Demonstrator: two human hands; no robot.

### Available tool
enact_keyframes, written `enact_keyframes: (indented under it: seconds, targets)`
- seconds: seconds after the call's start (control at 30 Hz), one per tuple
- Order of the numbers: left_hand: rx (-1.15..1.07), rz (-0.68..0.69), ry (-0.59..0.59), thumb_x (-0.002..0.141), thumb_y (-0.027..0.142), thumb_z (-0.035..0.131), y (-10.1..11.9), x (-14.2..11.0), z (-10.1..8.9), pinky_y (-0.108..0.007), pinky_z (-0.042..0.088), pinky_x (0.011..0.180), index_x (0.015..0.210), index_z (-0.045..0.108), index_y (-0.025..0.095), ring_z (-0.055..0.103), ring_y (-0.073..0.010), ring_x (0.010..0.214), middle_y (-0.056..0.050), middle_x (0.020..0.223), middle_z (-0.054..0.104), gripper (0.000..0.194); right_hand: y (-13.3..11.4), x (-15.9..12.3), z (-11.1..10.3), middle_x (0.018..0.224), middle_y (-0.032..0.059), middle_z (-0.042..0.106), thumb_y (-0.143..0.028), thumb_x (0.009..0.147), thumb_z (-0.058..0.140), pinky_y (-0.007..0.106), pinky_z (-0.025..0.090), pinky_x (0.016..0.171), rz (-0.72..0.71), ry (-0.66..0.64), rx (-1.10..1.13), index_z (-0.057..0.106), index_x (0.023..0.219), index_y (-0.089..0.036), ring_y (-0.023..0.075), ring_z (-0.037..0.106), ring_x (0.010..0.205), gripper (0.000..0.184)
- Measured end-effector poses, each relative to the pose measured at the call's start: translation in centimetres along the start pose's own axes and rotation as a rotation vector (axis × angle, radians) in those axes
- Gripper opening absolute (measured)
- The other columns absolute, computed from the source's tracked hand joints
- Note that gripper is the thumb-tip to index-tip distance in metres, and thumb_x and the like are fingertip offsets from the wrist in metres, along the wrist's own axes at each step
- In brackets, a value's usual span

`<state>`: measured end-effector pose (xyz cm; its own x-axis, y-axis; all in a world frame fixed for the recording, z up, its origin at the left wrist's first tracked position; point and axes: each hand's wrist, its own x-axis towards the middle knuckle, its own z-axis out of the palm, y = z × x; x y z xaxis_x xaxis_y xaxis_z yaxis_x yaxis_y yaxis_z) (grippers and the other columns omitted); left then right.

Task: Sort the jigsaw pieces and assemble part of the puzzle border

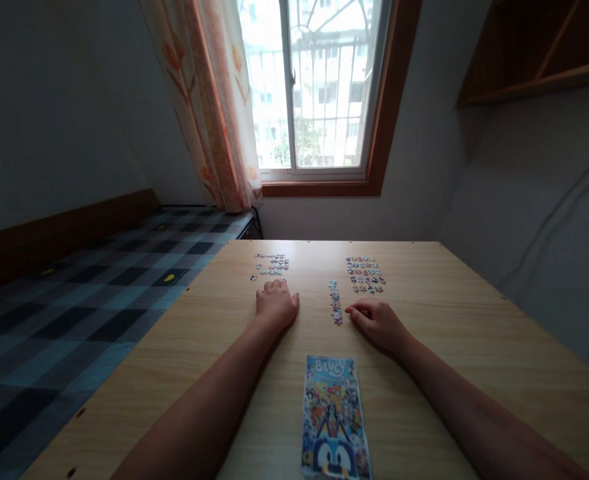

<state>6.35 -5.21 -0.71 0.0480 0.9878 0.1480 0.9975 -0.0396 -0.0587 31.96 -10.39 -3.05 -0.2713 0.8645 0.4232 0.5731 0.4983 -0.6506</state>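
Observation:
My left hand (277,305) rests palm down on the table, fingers slightly bent and thumb apart. Just beyond it lie loose jigsaw puzzle pieces (273,272), and its fingertips reach the nearest ones. A narrow joined strip of puzzle pieces (335,303) stands between my hands, running away from me. Right of that strip, my right hand (375,321) has thumb and forefinger pinched together; anything between them is too small to make out. More puzzle pieces (365,272) lie in rows beyond the right hand.
A colourful picture sheet (333,417) marked "Bluey" lies on the wooden table (209,333) between my forearms. Left of the table is a bed with a checked cover (99,287). A window (324,93) and a flowered curtain (219,107) are behind; a shelf (539,83) hangs at upper right.

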Motion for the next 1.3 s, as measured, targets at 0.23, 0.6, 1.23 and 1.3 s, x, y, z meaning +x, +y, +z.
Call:
enact_keyframes:
  seconds: [0.23, 0.6, 1.23, 1.3]
  targets:
    - [0.027, -0.062, -0.09, 0.093, 0.04, 0.044, -3.1, 0.4, -1.6, -0.038, 0.048, 0.091, 0.114, 0.068, 0.013, 0.056, -0.0302, 0.116, -0.017, 0.125, 0.064, 0.041, 0.2, 0.0, 0.1, 0.081, 0.0054, 0.073, -0.036, 0.092, 0.054, 0.031, 0.044, 0.071, 0.036, 0.0, 0.035, 0.075, 0.082, -0.02, 0.0212, 0.064, 0.075, 0.028]
    - [-0.045, -0.153, -0.16, 0.095, 0.038, 0.041, -6.4, 1.7, -1.2, -0.036, 0.052, 0.084, 0.131, 0.061, 0.023, 0.065, -0.0283, 0.11, -0.013, 0.125, 0.068, 0.043, 0.1, 0.0, 0.0, 0.081, 0.0062, 0.073, -0.039, 0.094, 0.053, 0.032, 0.045, 0.072, 0.033, -0.025, 0.029, 0.075, 0.082, -0.02, 0.0232, 0.064, 0.077, 0.032]
    - [-0.111, 0.211, 0.094, 0.1, 0.035, 0.038, -1.8, 0.3, 0.3, -0.034, 0.047, 0.078, 0.1, 0.07, 0.024, 0.062, -0.0248, 0.096, -0.009, 0.099, 0.067, 0.034, 0.3, 0.2, 0.2, 0.077, 0.0048, 0.072, -0.04, 0.092, 0.053, 0.031, 0.044, 0.068, 0.073, -0.02, 0.065, 0.075, 0.081, -0.02, 0.0224, 0.063, 0.073, 0.032]
    - [-0.09, 0.212, 0.174, 0.097, 0.032, 0.041, -1.7, 0.6, 0.3, -0.037, 0.045, 0.086, 0.1, 0.07, 0.023, 0.057, -0.0271, 0.106, -0.011, 0.103, 0.065, 0.031, 0.3, 0.3, 0.2, 0.077, 0.0048, 0.072, -0.041, 0.092, 0.053, 0.031, 0.043, 0.068, 0.073, -0.025, 0.071, 0.075, 0.081, -0.021, 0.0225, 0.063, 0.074, 0.032]
